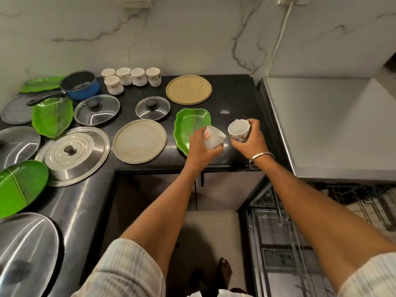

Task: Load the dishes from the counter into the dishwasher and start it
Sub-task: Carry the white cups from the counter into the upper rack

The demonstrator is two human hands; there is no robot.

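Below and right of the fingers: dishwasher rack [353, 202], open. Left hand [201, 146] gripped a white cup [213, 137]; right hand [249, 138] gripped a floral cup [238, 130], both over the counter [233, 97]. Beyond: five cups [130, 79]. Step judged: carrying cups; next, lowering them inverted into the rack.

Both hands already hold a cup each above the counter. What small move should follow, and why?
Probably swing both right and down to the open dishwasher rack: the left hand grips a cup, the right hand grips a floral cup, so neither can take more.
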